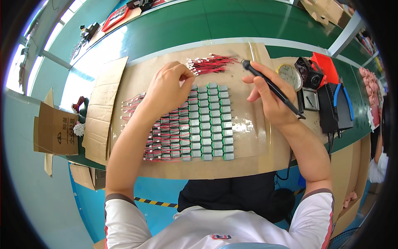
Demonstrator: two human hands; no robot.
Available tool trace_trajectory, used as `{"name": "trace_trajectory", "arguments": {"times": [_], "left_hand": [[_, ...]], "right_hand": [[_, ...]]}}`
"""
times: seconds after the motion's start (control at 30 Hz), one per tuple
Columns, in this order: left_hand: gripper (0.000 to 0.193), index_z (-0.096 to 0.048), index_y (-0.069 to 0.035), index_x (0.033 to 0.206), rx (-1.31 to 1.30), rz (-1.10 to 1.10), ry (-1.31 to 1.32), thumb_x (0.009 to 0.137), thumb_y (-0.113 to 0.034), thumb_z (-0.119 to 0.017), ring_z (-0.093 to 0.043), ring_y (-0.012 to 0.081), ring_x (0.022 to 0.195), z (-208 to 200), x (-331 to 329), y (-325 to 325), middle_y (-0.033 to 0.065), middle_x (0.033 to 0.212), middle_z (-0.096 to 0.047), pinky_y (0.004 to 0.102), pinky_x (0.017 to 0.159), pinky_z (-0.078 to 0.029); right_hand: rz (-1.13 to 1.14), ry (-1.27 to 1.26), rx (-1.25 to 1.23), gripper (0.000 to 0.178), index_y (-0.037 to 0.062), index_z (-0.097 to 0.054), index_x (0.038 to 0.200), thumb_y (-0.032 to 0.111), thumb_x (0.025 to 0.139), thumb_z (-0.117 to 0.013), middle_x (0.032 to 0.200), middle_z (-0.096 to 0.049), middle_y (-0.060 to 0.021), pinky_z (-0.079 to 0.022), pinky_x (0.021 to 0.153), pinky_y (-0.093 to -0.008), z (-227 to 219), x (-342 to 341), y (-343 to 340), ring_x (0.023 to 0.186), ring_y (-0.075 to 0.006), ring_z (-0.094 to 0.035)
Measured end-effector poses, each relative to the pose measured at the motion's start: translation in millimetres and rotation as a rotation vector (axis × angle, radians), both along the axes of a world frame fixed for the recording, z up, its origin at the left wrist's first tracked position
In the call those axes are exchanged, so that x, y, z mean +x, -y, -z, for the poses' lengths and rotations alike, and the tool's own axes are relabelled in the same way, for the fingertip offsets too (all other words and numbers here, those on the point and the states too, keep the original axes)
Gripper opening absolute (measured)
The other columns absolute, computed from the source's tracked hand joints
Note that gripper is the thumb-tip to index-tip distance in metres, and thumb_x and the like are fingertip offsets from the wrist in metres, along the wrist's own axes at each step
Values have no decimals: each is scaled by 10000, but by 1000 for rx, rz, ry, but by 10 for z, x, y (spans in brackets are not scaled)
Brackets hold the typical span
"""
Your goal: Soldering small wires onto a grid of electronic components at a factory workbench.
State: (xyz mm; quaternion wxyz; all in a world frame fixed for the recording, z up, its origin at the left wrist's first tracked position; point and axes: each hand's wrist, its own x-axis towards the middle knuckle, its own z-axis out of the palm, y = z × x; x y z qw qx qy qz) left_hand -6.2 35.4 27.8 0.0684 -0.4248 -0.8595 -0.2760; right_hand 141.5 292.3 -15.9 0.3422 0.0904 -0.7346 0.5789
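My right hand (275, 95) is closed around a black soldering iron (251, 68), whose metal tip points up and left toward a bundle of red and black wires (213, 64) with white plugs. Just below that bundle, my left hand (170, 87) has its thumb and fingers pinched together; whatever is between them is too small to make out. Under and beside it lie rows of small grey motors (206, 125) with green ends. Red wires with white plugs run over the left-hand rows, while the right-hand rows show no such wires.
Everything rests on a cardboard sheet (248, 166) over a green table. At right are a round tin (289, 75), a metal tray (310, 99), a black box (338, 114) with blue-handled pliers (349, 103), and a red bin (325, 68). A cardboard flap (103, 112) and open carton (56, 130) stand left.
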Motion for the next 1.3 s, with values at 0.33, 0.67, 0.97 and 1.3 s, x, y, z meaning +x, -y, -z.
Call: {"name": "trace_trajectory", "arguments": {"times": [0.33, 0.67, 0.97, 1.3], "left_hand": [[53, -729, -9, 921, 95, 74, 200, 913, -60, -741, -646, 172, 769, -76, 546, 2, 70, 921, -708, 298, 639, -482], [426, -734, 16, 1223, 164, 146, 296, 850, -149, -858, -747, 249, 1032, -165, 712, -48, 124, 1116, -775, 363, 926, -574], [185, -772, 43, 1059, 178, 115, 616, 960, -113, -777, -768, 154, 848, -131, 743, -134, 120, 920, -798, 310, 778, -606], [105, -754, 31, 1038, 246, -31, 749, 984, -59, -759, -652, 35, 733, -113, 374, 206, 19, 874, -739, 191, 631, -505]], "right_hand": [[-187, 191, -192, 460, 44, -686, 1370, -13, 928, -802, 1010, -766, -88, -537, 582, -216, -112, 80, 141, 649, -37, -613], [-170, 245, -116, 356, 58, -741, 1272, -19, 928, -794, 935, -727, -22, -498, 602, -197, -96, 171, 233, 662, -33, -605], [-208, 205, -37, 344, 63, -744, 1250, -38, 923, -785, 957, -754, -44, -527, 647, -204, -84, 183, 295, 717, -47, -651], [-265, 125, 65, 353, -27, -686, 1369, 88, 1036, -711, 992, -799, -120, -578, 638, -257, -64, 148, 143, 694, -116, -694]]}}
